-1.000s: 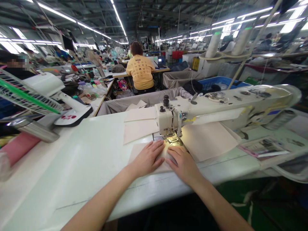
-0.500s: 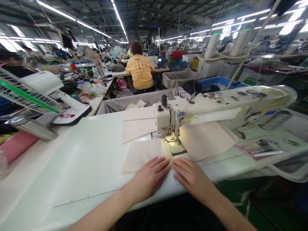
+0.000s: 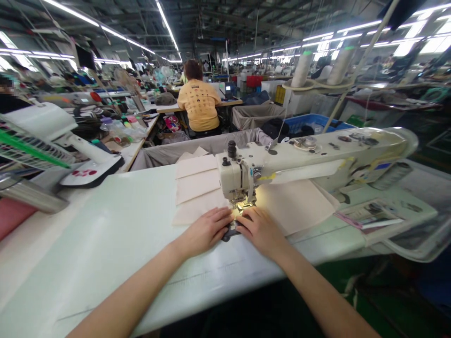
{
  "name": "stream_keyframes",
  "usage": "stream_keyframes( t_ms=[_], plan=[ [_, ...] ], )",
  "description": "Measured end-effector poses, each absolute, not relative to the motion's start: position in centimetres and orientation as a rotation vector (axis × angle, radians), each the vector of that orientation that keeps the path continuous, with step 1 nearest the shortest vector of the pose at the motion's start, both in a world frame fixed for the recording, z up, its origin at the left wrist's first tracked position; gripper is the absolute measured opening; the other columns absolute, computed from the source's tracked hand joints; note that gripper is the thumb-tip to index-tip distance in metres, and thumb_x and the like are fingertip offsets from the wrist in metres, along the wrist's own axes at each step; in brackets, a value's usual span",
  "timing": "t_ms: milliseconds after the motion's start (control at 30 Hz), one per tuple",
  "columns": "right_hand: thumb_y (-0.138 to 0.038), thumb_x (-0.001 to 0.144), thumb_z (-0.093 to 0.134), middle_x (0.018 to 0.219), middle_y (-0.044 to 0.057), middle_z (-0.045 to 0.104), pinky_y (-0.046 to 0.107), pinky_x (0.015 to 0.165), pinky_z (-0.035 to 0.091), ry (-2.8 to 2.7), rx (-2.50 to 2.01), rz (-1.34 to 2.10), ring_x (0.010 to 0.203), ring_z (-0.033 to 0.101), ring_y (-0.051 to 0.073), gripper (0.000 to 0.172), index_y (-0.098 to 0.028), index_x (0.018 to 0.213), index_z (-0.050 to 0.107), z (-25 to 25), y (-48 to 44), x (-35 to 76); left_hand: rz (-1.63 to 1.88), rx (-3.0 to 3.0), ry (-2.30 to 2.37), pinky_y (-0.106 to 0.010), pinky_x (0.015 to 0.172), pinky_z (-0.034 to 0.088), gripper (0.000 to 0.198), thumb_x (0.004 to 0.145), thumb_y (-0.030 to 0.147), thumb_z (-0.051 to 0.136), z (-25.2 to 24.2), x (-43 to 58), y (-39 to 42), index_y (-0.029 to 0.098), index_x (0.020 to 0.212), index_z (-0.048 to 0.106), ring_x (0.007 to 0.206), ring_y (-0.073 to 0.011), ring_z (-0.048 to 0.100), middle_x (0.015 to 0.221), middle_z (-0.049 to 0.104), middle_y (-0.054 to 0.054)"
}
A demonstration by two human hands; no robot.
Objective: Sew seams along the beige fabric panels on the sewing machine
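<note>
At the left end of the white sewing table (image 3: pixel 105 244), a pink roll of material (image 3: pixel 10 220) lies below a white desk fan with a green-striped guard (image 3: pixel 35 136), set up close to the seat. The left hand (image 3: pixel 204 230) rests flat and open, its fingers reaching toward the machine. Just above it, three overlapping cream rectangular fabric panels (image 3: pixel 197 185) lie within easy reach, and beyond them a co-worker in a yellow T-shirt (image 3: pixel 197 105) sits facing away. A small dark piece (image 3: pixel 230 233) sits between the hands at the table's near side, just in front of the lit steel presser foot (image 3: pixel 244 205) of the cream industrial sewing machine (image 3: pixel 236 176). The right hand (image 3: pixel 260 230), equally flat, closes in from the other side; the fingertips of both hands touch the piece, apparently steadying it under the foot, though I cannot tell whether they pinch it. Further right, a large cream panel (image 3: pixel 292 206) lies behind the machine's arm, clear of the hands, and a printed booklet (image 3: pixel 368 218) sits near the table's right corner.
</note>
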State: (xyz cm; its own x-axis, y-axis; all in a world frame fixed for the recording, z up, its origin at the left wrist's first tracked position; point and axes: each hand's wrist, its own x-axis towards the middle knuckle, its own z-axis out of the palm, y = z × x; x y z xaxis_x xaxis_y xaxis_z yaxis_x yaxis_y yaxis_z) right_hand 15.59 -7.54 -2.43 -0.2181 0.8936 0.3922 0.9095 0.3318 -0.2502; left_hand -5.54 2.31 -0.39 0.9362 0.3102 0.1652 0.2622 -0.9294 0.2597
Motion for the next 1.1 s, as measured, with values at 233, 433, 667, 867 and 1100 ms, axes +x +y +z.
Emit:
stream_keyframes(
  t_ms=[233,433,667,867,1100],
  plan=[
    [-0.030,0.095,0.063,0.105,0.011,0.066,0.045,0.086,0.055,-2.075,-1.648,-0.071,0.100,0.061,0.028,0.019,-0.019,0.109,0.069,-2.6,-6.5,15.1,0.327,2.832,0.428,-0.044,0.117,0.039,0.040,0.102,0.022,0.040,-0.2,-4.8,5.1,0.020,0.140,0.054,0.135,-0.0251,0.049,0.143,0.055,-0.012],
    [-0.027,0.093,0.065,0.111,0.011,0.066,0.045,0.090,0.056,-1.945,-1.559,0.029,0.105,0.062,0.027,0.022,-0.019,0.113,0.068,-3.6,-8.6,14.8,0.359,2.832,0.450,-0.046,0.118,0.037,0.041,0.102,0.023,0.042,-0.6,-4.7,6.0,0.019,0.142,0.052,0.136,-0.0256,0.047,0.143,0.055,-0.012],
    [-0.028,0.094,0.061,0.114,0.012,0.067,0.049,0.093,0.056,-1.916,-1.512,0.026,0.108,0.063,0.028,0.023,-0.020,0.114,0.068,-4.2,-9.0,14.6,0.328,2.863,0.600,-0.050,0.118,0.033,0.041,0.102,0.029,0.044,-1.2,-5.0,5.6,0.021,0.141,0.053,0.137,-0.0273,0.046,0.146,0.051,-0.012],
    [-0.026,0.097,0.057,0.111,0.012,0.069,0.046,0.093,0.056,-1.889,-1.473,0.033,0.105,0.065,0.026,0.019,-0.019,0.108,0.070,-4.2,-8.9,14.7,0.274,2.901,0.807,-0.054,0.118,0.029,0.045,0.102,0.037,0.046,-1.1,-4.8,5.7,0.018,0.142,0.051,0.141,-0.0288,0.042,0.151,0.047,-0.014],
    [-0.023,0.099,0.050,0.105,0.011,0.072,0.046,0.092,0.057,-1.760,-1.447,0.023,0.101,0.067,0.025,0.023,-0.021,0.103,0.072,-4.9,-11.1,15.3,0.213,2.940,0.728,-0.054,0.119,0.029,0.061,0.100,0.046,0.049,-1.8,-7.4,0.0,0.019,0.153,0.036,0.148,-0.0310,0.033,0.160,0.035,-0.016]
  ],
)
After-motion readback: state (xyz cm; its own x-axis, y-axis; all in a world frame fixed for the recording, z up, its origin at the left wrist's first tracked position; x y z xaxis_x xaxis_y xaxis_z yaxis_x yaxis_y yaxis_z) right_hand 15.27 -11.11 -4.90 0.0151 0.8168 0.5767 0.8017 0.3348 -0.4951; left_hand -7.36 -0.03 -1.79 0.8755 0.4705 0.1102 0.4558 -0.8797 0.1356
